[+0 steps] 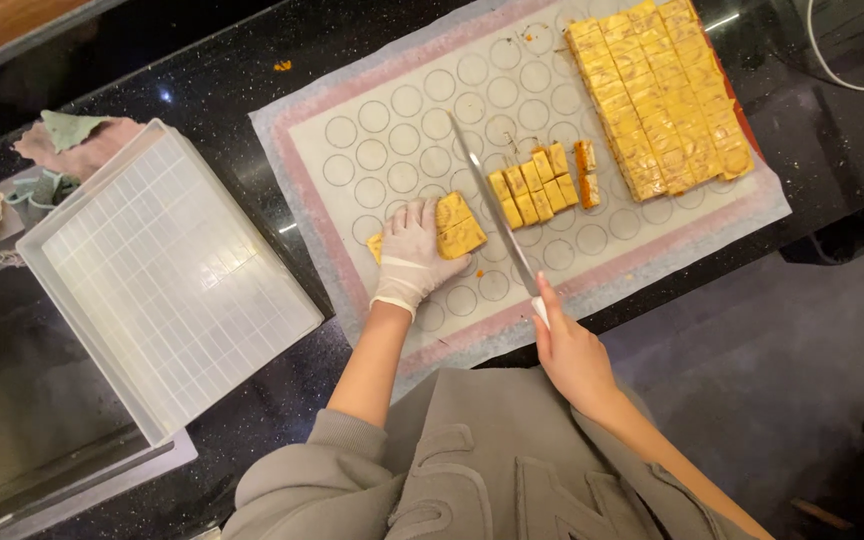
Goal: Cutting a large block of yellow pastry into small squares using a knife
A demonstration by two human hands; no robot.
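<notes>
The gloved left hand (410, 255) is laid flat, fingers pressed together, on a yellow slab (457, 227); the bare right hand (569, 345) is closed round a long knife (493, 205).

A slip onto the glove seems possible, since the blade is set just beside those fingers. A white tray (167, 280) is seen at left; the slab, cut pieces (537, 187) and the uncut block (657, 95) are carried on a ringed baking mat (402, 120) over the dark speckled surface (202, 70), grey floor beyond.
</notes>
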